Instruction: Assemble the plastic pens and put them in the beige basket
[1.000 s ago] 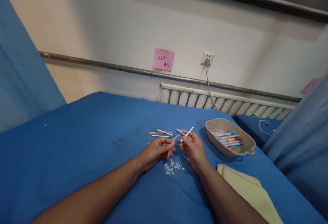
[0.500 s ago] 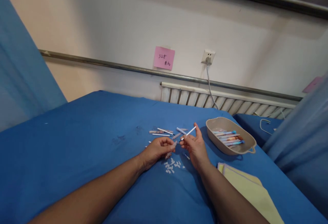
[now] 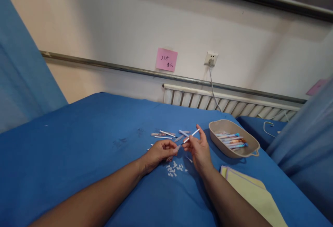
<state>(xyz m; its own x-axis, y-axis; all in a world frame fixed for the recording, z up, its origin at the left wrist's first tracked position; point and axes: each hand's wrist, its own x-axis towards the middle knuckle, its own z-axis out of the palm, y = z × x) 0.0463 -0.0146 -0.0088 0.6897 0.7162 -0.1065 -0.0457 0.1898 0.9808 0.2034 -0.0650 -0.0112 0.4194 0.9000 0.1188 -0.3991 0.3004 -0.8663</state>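
Note:
My left hand [image 3: 161, 151] is closed on a pale, see-through pen barrel [image 3: 178, 147], mostly covered by the fingers. Between thumb and fingers of my right hand [image 3: 198, 149] is a white pen refill [image 3: 191, 135], tilted, its dark tip pointing down-left at the barrel's end. The tip and barrel nearly meet; whether they touch I cannot tell. Just below the hands lies a scatter of small white cone-shaped pieces [image 3: 173, 168]. Beyond the hands are more white refills [image 3: 163, 137] and pale pen barrels [image 3: 179, 138], some partly hidden.
A beige basket [image 3: 217, 148] with several pens [image 3: 235, 141] stands to the right on the blue-covered table [image 3: 78, 143]. Folded yellow cloths [image 3: 249, 189] lie by my right forearm. Behind are a radiator [image 3: 197, 98], a metal rail [image 3: 117, 66] and a plugged-in cable [image 3: 213, 88].
The refill in my right hand has come slightly down and closer to the barrel in my left hand. Everything on the table stays where it was.

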